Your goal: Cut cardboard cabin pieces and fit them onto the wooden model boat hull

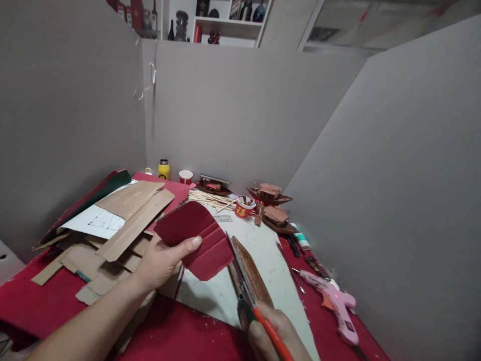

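A creased piece of red cardboard with rounded corners is held up in my left hand, thumb on its face. My right hand grips scissors with orange and dark green handles. Their blades point up and away, close to the cardboard's right edge; whether they touch it I cannot tell. Beyond the blades, a brown wooden boat hull lies on the pale board. The scissors and my right hand partly cover this hull.
Cardboard scraps pile up at left. A pink glue gun lies on the red cloth at right. Behind stand a red paper cup of sticks, model boats, and a yellow bottle. Grey partitions enclose the table.
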`<state>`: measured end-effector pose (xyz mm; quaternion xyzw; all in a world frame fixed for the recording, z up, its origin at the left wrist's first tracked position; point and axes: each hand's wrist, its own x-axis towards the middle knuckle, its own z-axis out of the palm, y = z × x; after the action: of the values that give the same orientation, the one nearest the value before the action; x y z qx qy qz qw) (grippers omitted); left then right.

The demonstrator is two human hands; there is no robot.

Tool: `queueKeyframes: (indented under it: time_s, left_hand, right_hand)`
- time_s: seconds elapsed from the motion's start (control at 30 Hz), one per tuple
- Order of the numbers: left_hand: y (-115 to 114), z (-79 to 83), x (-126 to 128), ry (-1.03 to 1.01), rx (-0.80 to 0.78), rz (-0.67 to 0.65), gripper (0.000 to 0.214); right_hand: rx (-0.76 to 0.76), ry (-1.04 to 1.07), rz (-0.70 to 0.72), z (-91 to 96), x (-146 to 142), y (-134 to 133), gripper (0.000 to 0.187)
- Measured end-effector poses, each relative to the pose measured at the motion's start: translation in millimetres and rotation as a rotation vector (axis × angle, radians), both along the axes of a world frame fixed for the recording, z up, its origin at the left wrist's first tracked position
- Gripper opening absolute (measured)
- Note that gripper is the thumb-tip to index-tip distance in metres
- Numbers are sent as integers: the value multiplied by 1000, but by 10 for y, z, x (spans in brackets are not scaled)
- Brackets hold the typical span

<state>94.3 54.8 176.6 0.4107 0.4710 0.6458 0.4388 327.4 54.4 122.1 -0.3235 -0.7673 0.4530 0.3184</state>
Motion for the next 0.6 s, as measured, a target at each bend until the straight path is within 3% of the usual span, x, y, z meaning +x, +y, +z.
queueKeyframes:
  time_s: [0.2,0.43,0.6]
  left_hand:
    - [23,-68,-13,66,29,149,46]
    - [16,-85,22,87,70,-69,40]
    - [41,-120,17,87,70,-66,39]
  right_hand:
    - [24,-11,-7,-17,-23,-1,49]
    - [70,-84,44,-48,13,77,48]
    - [-37,-97,63,45,38,28,45]
